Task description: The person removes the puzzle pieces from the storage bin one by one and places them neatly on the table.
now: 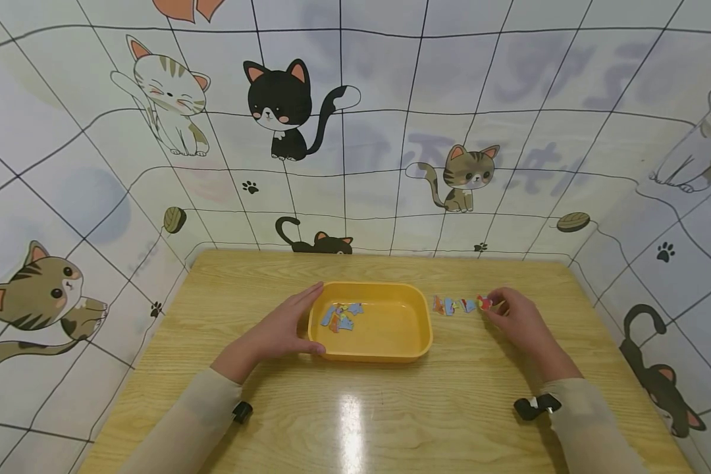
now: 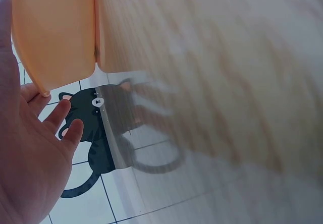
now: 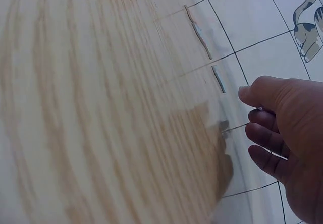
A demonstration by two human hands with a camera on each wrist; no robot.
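Note:
A yellow tray [image 1: 379,355] stands on the table, with several small blue, yellow and orange puzzle pieces [image 1: 345,322] lying in its left part. My left hand [image 1: 278,329] spans the tray's left end, thumb at the near rim and fingers along the far corner. In the left wrist view its fingertips meet the tray wall [image 2: 55,37]. To the right of the tray, a short row of puzzle pieces [image 1: 448,306] lies on the table. At the row's right end, my right hand [image 1: 518,319] pinches a red puzzle piece [image 1: 484,302] between thumb and fingers.
The light wooden table [image 1: 379,415] meets a back wall [image 1: 379,197] printed with cartoon cats and grid lines, and similar side walls. Dark straps [image 1: 536,407] sit at the sleeves. A bright reflection lies on the tabletop before the tray.

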